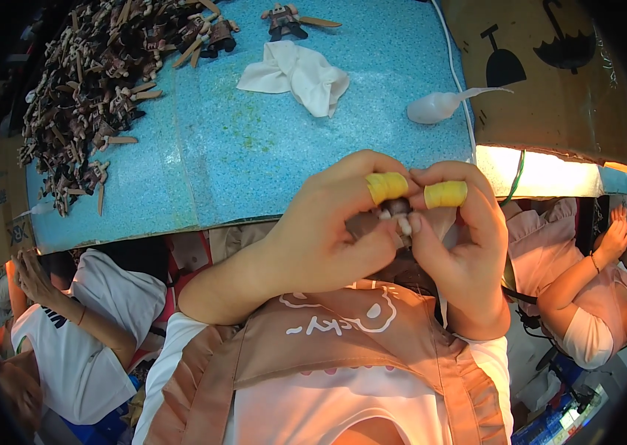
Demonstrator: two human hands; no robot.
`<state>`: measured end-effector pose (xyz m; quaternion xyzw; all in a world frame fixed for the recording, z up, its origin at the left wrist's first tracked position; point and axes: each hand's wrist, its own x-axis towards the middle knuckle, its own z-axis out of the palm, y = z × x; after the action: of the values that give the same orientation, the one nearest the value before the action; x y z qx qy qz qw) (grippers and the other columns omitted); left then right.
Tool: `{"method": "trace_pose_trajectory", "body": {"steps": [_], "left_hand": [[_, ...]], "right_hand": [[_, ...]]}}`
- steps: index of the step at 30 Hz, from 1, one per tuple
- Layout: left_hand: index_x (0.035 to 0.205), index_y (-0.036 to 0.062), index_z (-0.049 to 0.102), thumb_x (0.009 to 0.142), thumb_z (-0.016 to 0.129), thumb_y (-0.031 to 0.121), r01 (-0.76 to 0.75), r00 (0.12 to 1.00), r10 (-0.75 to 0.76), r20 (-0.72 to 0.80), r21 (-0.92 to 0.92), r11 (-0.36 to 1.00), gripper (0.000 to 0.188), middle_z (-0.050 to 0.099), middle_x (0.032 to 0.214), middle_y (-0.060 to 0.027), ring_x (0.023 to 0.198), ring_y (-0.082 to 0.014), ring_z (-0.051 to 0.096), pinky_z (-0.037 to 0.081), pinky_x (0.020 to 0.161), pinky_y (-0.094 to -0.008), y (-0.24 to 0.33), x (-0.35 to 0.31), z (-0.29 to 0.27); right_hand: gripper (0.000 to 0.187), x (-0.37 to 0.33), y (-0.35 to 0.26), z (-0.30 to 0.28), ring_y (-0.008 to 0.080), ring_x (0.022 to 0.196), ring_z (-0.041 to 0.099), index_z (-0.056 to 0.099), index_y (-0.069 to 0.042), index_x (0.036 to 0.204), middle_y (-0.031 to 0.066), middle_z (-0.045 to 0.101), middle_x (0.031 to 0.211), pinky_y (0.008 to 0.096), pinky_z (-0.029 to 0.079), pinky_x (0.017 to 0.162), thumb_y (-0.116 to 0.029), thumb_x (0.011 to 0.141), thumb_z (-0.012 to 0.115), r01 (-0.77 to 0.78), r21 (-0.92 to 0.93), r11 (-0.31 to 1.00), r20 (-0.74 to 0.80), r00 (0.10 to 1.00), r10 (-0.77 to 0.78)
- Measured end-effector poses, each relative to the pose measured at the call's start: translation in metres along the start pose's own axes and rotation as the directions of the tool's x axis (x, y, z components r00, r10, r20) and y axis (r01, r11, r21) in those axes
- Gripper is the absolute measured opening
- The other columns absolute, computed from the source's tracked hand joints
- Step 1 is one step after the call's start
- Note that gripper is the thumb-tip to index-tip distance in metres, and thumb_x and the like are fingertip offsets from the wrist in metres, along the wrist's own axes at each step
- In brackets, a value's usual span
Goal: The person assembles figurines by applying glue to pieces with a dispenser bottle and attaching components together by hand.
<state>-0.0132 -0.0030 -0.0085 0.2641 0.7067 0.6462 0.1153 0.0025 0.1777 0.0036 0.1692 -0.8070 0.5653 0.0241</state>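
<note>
My left hand (350, 215) and my right hand (458, 230) meet in front of my chest, just off the near edge of the blue table. Between their fingertips they pinch a small toy figure (402, 222), with a dark brown part on top and pale parts below. Most of it is hidden by my fingers. Yellow tape wraps one finger of each hand. On the table, a big heap of similar small figures (106, 96) in brown and beige, with flat tan blade-like pieces, lies at the far left. A single figure (284, 22) lies apart at the far edge.
A crumpled white cloth (295, 74) and a white squeeze bottle (436, 107) with a thin spout lie on the blue table (202, 133). A white cable (456, 67) runs beside a cardboard box (543, 96) on the right. Other people sit at left (91, 334) and right (580, 282).
</note>
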Motion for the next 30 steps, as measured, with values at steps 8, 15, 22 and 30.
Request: {"method": "trace_pose_trajectory", "body": {"steps": [8,15,22,30], "left_hand": [[0.124,0.0010,0.042,0.086,0.055,0.004,0.383,0.890,-0.452,0.065,-0.647,0.659,0.040,0.054,0.093,-0.0054,0.072,-0.0055,0.054,0.044,0.059,-0.0167,0.022,0.000,0.010],[0.135,0.0053,0.026,0.083,0.057,-0.001,0.419,0.887,-0.445,0.120,-0.613,0.670,0.060,0.051,0.084,-0.0033,0.069,-0.0047,0.052,0.039,0.054,-0.0163,0.021,-0.005,0.008],[0.137,0.0044,0.022,0.082,0.057,0.000,0.473,0.870,-0.456,0.185,-0.573,0.670,0.065,0.056,0.104,-0.0134,0.091,-0.0150,0.058,0.048,0.073,-0.0228,0.029,-0.002,0.009],[0.136,0.0032,0.021,0.082,0.055,0.000,0.418,0.897,-0.426,0.122,-0.551,0.722,0.064,0.055,0.109,-0.0148,0.096,-0.0155,0.055,0.046,0.079,-0.0244,0.030,0.000,0.008]], "right_hand": [[0.062,0.001,0.008,0.000,0.0364,0.107,0.047,0.056,-0.004,0.110,0.0169,0.049,0.117,0.0446,0.040,0.088,-0.020,0.055,0.079,0.247,-0.366,0.897,0.004,0.964,-0.264],[0.066,-0.004,0.009,-0.010,0.0355,0.110,0.043,0.055,0.000,0.111,0.0168,0.045,0.121,0.0444,0.037,0.092,-0.021,0.053,0.079,0.126,-0.175,0.976,0.104,0.989,-0.109],[0.062,-0.002,0.007,-0.017,0.0331,0.113,0.041,0.057,0.003,0.107,0.0169,0.044,0.119,0.0431,0.036,0.093,-0.021,0.053,0.078,0.128,-0.051,0.990,0.168,0.979,-0.118],[0.080,-0.010,0.006,-0.003,0.0299,0.113,0.042,0.039,0.003,0.127,0.0189,0.034,0.128,0.0363,0.041,0.089,-0.019,0.061,0.079,-0.016,0.248,0.969,0.065,0.998,0.000]]}}
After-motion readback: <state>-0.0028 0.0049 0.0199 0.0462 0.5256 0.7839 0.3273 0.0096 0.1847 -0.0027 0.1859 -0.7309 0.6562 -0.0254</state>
